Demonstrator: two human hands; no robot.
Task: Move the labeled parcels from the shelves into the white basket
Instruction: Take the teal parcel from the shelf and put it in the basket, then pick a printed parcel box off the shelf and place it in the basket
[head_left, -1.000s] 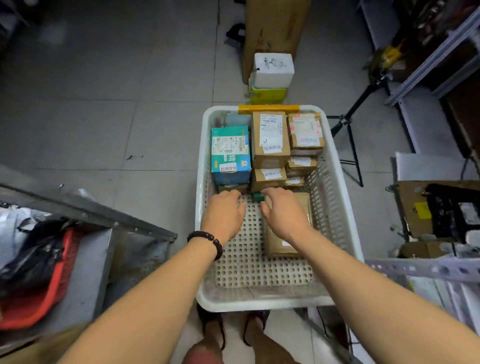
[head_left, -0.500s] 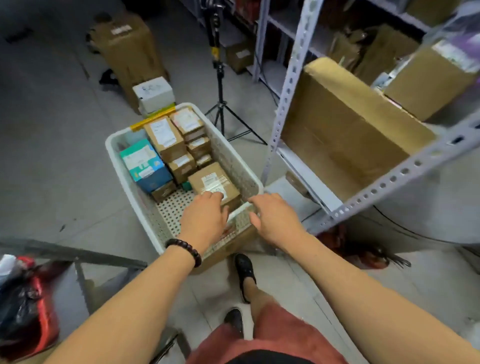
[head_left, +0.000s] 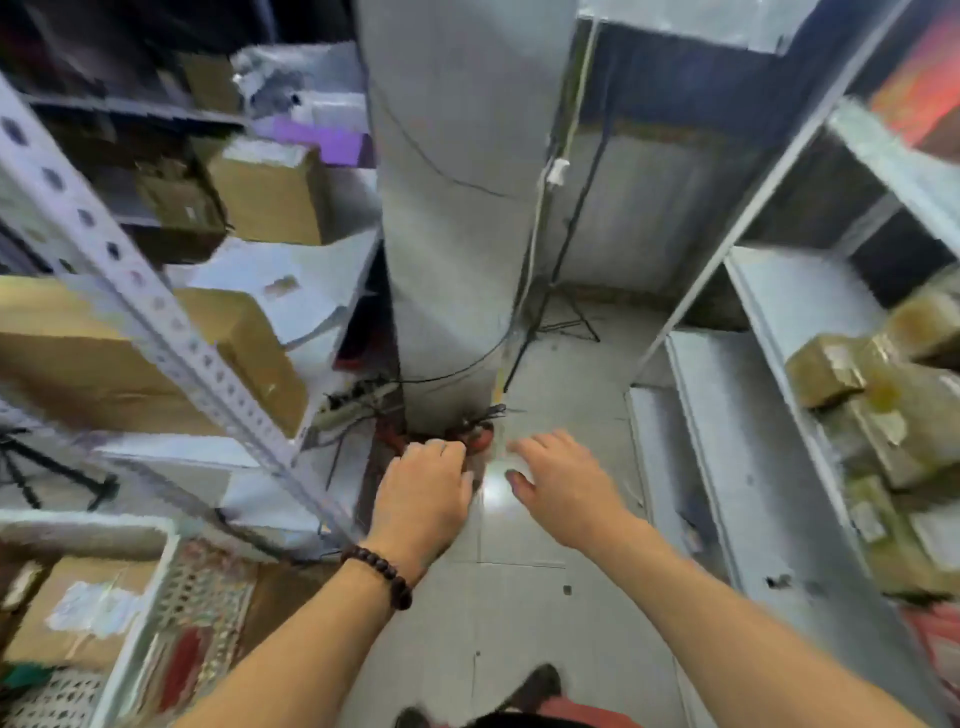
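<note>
Hands, left (head_left: 423, 493) and right (head_left: 563, 488), grip loose and empty; blurred basket (head_left: 140, 613) cut off.

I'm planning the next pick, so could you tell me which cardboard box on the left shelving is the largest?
The long brown box on the lower left shelf, lying behind the slanted perforated upright; the boxes on the shelf above are clearly smaller.

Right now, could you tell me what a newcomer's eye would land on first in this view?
Two empty hands, the left hand with a bead bracelet and the right hand, reach forward over the floor at centre. Straight ahead stands a wide grey pillar with cables trailing at its base. Taped brown parcels crowd the shelf at right, and the white basket sits at lower left with a labelled box inside.
</note>
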